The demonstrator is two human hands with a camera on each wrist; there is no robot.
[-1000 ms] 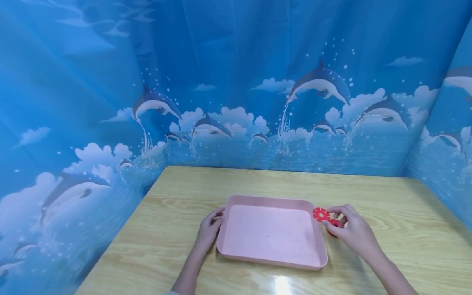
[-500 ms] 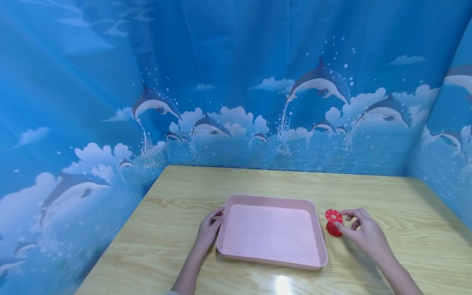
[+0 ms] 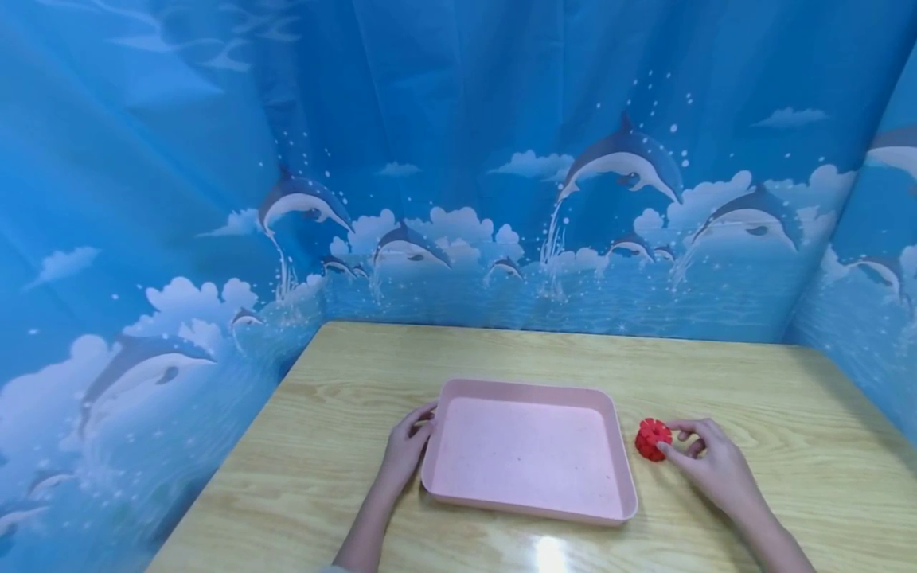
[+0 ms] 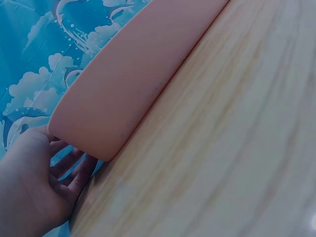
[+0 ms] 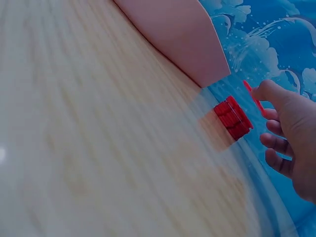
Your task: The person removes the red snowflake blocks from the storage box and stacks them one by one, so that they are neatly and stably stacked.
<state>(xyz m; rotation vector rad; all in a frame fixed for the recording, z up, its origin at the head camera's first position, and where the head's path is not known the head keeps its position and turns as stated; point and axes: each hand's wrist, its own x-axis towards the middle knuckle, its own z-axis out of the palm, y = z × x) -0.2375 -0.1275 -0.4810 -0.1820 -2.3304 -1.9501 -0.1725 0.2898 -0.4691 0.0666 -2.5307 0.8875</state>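
My left hand (image 3: 407, 446) rests at the left end of a pink tray (image 3: 434, 454), its fingertips right at the outer wall. In the left wrist view, relaxed fingers (image 4: 66, 163) reach the end of the tray, partly hidden behind it. To the tray's right, my right hand (image 3: 712, 465) pinches a red notched disc (image 5: 253, 98), a snowflake-type building piece, between thumb and index finger. Its other fingers are loosely bent. A short stack of red discs (image 5: 233, 118) stands on the table, with the held disc just above it in the right wrist view.
The wood-grain table (image 3: 501, 549) extends around the tray on all sides. A blue curtain (image 3: 458, 159) printed with dolphins and clouds hangs along the back and both sides. Small dark specks dot the tray's floor (image 3: 526, 454).
My right hand has moved right and slightly down, bringing the pinched disc from beside the tray's right rim to over the red stack. The left hand and tray have stayed still.
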